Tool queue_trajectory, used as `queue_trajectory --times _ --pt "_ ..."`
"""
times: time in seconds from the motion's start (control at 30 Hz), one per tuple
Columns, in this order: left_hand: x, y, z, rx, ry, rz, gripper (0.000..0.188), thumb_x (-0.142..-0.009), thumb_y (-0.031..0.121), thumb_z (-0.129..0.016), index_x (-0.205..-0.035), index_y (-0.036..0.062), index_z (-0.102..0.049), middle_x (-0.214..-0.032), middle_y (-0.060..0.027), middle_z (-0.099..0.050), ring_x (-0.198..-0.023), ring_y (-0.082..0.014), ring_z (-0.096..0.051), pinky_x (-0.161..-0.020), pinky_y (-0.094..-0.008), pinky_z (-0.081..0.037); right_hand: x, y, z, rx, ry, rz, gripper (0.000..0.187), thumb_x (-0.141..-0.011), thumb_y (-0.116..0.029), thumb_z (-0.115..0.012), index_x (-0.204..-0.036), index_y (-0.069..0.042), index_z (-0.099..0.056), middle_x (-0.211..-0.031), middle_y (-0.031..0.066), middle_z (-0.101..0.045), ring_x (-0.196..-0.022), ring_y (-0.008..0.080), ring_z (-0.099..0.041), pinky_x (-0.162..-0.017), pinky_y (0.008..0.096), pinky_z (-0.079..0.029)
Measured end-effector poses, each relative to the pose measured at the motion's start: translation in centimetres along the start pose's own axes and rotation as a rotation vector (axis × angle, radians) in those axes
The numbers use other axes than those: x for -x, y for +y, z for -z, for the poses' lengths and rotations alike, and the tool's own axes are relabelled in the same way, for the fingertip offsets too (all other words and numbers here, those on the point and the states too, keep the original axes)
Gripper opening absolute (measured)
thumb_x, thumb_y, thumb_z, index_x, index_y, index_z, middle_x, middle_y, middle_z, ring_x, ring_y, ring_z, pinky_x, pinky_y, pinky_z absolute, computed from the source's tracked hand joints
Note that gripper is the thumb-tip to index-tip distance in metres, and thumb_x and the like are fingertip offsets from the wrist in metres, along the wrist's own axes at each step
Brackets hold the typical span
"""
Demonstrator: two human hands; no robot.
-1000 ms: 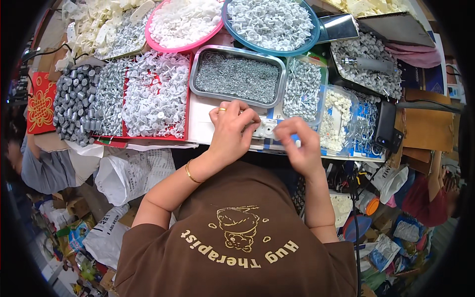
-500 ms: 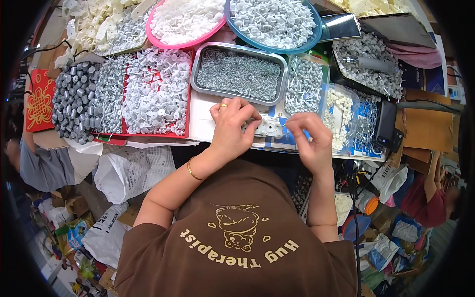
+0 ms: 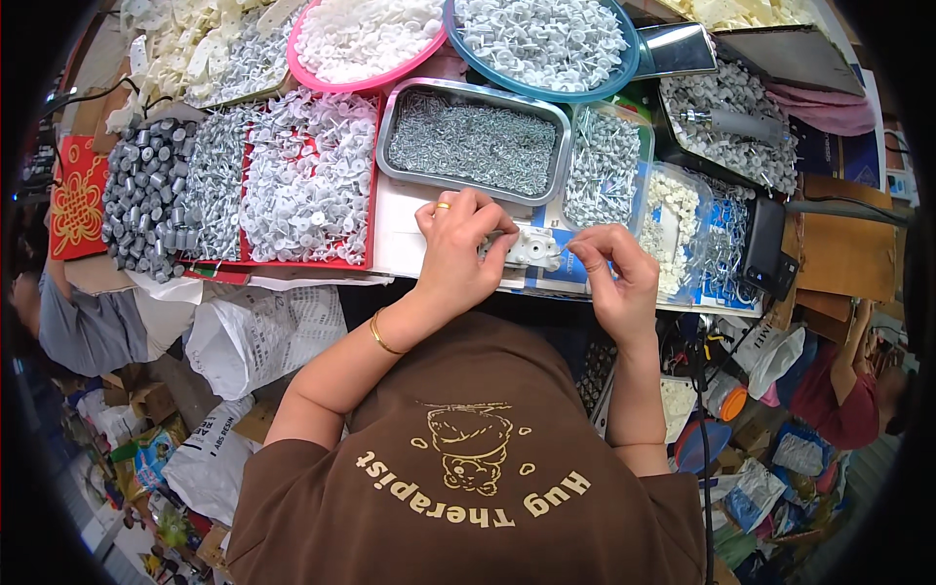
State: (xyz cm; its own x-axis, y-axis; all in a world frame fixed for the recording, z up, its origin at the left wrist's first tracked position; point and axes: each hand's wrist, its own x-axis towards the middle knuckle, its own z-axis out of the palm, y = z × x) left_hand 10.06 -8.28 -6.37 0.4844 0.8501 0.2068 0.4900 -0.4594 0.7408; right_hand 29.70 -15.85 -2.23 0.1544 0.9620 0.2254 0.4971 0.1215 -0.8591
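Observation:
A small white plastic part (image 3: 534, 250) with holes lies over the front edge strip of the table, between my hands. My left hand (image 3: 460, 244) is closed on its left end, thumb and fingers pinching it. Close to the part's right end, my right hand (image 3: 624, 278) holds thumb and forefinger pinched together; whatever tiny thing is between them is too small to make out. Just beyond my hands stands a metal tray (image 3: 561, 146) filled with small silvery pieces.
To the left is a red tray (image 3: 373, 210) of white and metal pins, beside grey cylinders (image 3: 146, 195). Pink (image 3: 292, 63) and teal (image 3: 634, 68) basins stand behind. At right are clear tubs (image 3: 645, 156), a black device (image 3: 763, 249) and a cable (image 3: 704, 429).
My right hand's fingertips have shifted slightly and sit pinched near the part's right end. The left hand keeps its grip, and the view has moved a little.

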Motion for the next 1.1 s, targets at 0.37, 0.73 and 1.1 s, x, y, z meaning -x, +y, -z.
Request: queue_trajectory --times 0.37,0.73,1.1 --pt "0.0 0.0 -0.1 0.006 -0.004 -0.006 0.011 -0.077 0.007 -0.073 -0.083 0.012 -0.065 -0.095 -0.0033 -0.055 -0.097 -0.0245 -0.051 -0.091 -0.0426 -0.027 -0.5 -0.9 0.1 0.112 -0.033 0.022 0.003 -0.087 0.002 -0.068 -0.086 0.001 -0.066 -0.085 0.0101 -0.069 -0.078 0.0219 -0.065 -0.071 0.031 -0.05" --pt "0.1 0.0 -0.2 -0.012 0.012 -0.012 0.01 -0.077 0.008 -0.073 -0.083 0.0113 -0.065 -0.095 -0.0039 -0.055 -0.097 -0.0251 -0.051 -0.091 -0.0431 -0.028 -1.0 -1.0 0.5 0.268 -0.356 0.194 0.018 -0.074 -0.021 -0.084 -0.081 -0.011 -0.07 -0.112 0.0065 -0.067 -0.109 0.0269 -0.053 -0.096 0.04 -0.036" --pt "0.3 -0.3 -0.2 -0.002 0.053 -0.017 0.011 -0.077 0.008 -0.072 -0.083 0.0128 -0.064 -0.096 -0.003 -0.056 -0.098 -0.025 -0.052 -0.09 -0.0441 -0.028 -4.4 5.3 1.0 0.724 0.107 -0.127 0.019 -0.081 -0.025 -0.078 -0.09 -0.009 -0.073 -0.098 0.0064 -0.065 -0.1 0.0278 -0.055 -0.091 0.042 -0.036"
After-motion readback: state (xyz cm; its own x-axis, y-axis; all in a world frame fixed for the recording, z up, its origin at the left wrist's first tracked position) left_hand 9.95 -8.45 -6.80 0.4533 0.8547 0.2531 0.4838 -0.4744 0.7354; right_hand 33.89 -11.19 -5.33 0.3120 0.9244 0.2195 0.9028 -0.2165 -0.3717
